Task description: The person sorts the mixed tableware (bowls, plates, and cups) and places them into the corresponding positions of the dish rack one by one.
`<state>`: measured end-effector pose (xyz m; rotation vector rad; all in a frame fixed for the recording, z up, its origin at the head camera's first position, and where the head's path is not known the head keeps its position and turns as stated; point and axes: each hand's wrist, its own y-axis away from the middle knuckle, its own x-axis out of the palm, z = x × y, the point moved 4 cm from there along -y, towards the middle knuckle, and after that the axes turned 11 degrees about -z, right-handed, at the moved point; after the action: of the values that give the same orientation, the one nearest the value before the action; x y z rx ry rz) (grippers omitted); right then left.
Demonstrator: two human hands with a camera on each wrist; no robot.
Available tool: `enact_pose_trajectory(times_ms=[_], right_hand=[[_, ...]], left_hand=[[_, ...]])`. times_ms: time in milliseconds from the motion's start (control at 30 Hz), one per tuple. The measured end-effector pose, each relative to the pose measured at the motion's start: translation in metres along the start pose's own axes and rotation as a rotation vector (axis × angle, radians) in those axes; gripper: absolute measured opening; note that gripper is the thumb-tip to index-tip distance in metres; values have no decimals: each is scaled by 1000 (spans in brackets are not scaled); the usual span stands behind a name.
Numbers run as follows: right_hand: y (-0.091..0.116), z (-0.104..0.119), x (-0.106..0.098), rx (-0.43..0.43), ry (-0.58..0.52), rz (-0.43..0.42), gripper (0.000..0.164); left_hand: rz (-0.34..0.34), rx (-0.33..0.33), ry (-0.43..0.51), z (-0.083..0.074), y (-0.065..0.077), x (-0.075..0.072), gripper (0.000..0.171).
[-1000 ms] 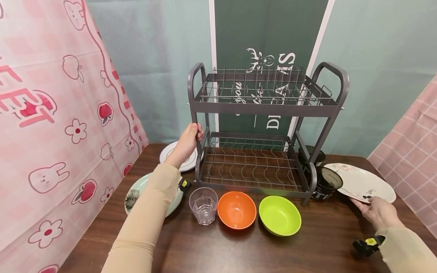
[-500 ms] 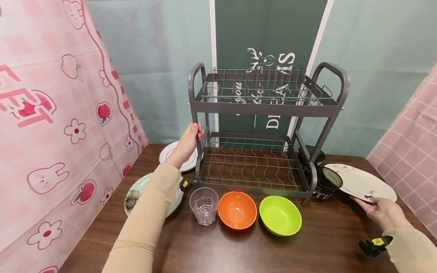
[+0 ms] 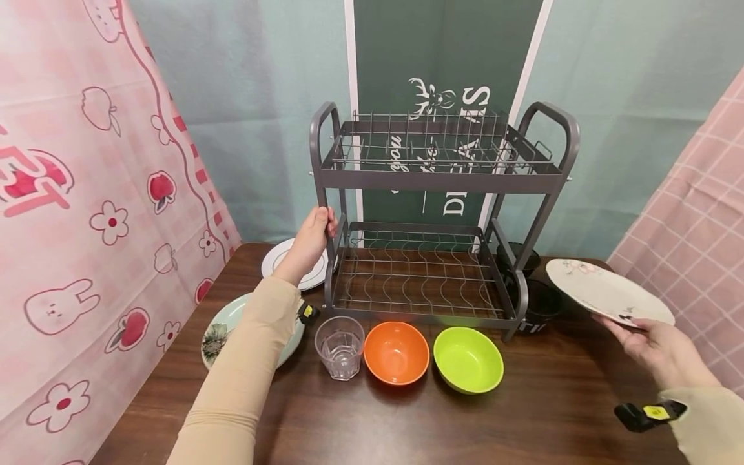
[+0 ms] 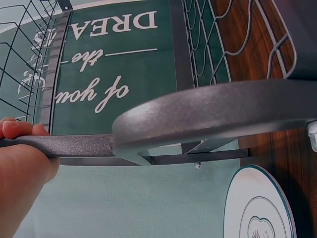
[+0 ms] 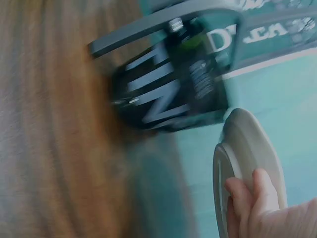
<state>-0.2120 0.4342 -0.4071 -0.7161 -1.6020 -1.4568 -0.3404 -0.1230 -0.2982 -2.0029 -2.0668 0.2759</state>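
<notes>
Since right hand (image 3: 668, 352) pinches floral plate (image 3: 610, 290) by one edge, frame right, tipping is possible; left hand (image 3: 308, 244) grips dish rack (image 3: 436, 181).

- Behind the rack (image 3: 436, 181), on the green cloth (image 3: 442, 39), we read "of you", "the" and "DREA".
- Left of the rack, on the pink cloth (image 3: 64, 258), we see "T".
- Right of it, letters on a black cup (image 5: 171, 89) blur.
</notes>
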Motion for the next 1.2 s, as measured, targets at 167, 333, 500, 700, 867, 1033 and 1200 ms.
enact_pose_trajectory(times_ms=[167,333,500,700,867,1033,1200], right_hand=[[20,-6,22,-19,63,162,80],[39,-15,41,2,72,308,66],[55,-24,56,-4,63,425,61],[73,-40,77,22,42,595,52],[83,-49,94,-41,38,641,51],[91,-52,105,-93,54,654,50],[97,-52,114,-179,83,566,52]], left_hand=[[1,2,15,0,1,1,27],[-1,-1,33,0,0,1,27],[0,-4,33,2,0,0,27],[1,-1,52,3,1,-2,28],[-5,15,78,2,-1,-3,28],[-10,27,72,0,-2,-4,28],[-9,24,59,-1,-2,-5,27]])
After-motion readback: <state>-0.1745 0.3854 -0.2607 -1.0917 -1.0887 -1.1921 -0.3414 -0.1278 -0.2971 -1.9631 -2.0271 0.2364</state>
